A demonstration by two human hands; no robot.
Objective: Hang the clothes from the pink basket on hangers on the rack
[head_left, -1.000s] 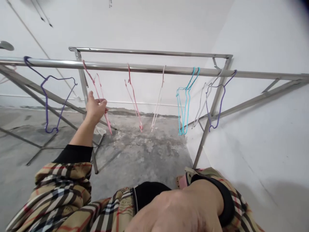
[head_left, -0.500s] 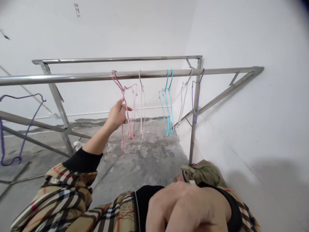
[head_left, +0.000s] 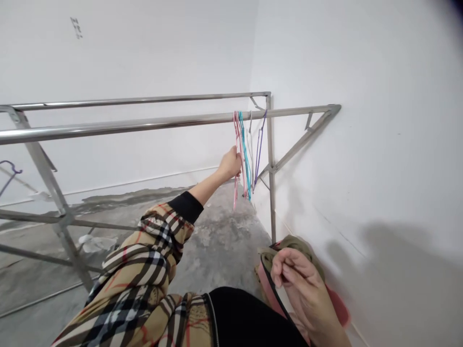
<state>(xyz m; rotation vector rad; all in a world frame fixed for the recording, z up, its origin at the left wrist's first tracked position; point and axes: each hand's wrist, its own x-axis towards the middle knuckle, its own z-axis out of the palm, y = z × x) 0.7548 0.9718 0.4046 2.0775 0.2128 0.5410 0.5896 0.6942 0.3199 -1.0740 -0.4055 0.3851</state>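
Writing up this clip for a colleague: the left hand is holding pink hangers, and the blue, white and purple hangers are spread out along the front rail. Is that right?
No, they aren't spread out. The head view shows the blue, white and purple hangers bunched with the pink hangers near the far end of the front rail. The left hand is holding pink hangers, as you said.
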